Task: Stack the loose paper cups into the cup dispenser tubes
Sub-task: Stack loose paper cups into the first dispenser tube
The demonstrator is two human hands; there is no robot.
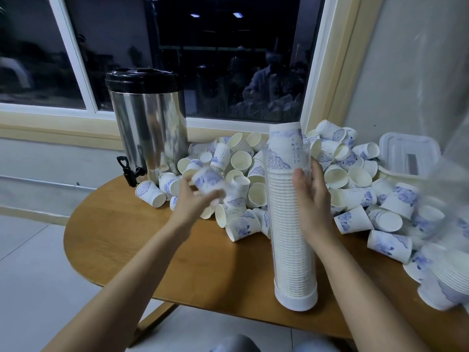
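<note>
A clear dispenser tube (291, 245) stands upright on the round wooden table (157, 252), packed with a tall stack of white paper cups with blue flower prints that rises above its rim. My right hand (311, 196) grips the tube's upper part from the right. My left hand (193, 201) holds a blurred loose cup (208, 181) to the left of the tube. A big heap of loose cups (241, 171) lies behind both hands, spreading to the right.
A steel drinks urn (148, 125) with a black lid and tap stands at the back left. A white lidded container (409, 152) sits at the back right. A clear plastic bag (446, 224) and another cup stack (449, 278) lie at the right edge.
</note>
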